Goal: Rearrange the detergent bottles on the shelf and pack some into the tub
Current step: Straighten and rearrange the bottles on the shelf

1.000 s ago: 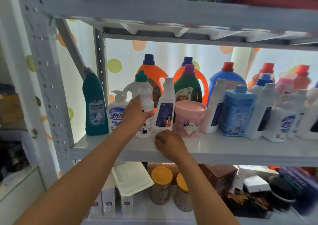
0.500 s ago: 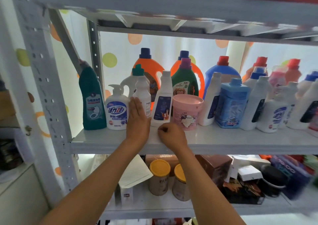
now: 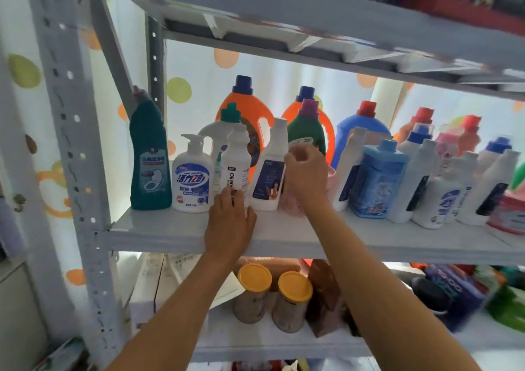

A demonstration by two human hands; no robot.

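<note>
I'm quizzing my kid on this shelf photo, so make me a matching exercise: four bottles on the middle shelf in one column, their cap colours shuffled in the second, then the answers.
Column one:
1. Left orange jug
2. Green bottle
3. Big blue jug
4. Handled white jug

Column two:
A. Red cap
B. Teal cap
C. Dark blue cap
D. Purple cap

Right pairs: 1-C, 2-D, 3-A, 4-B.

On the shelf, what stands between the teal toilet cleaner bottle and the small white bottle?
One white pump bottle with blue lettering stands between them, plainly visible in the head view.
</note>
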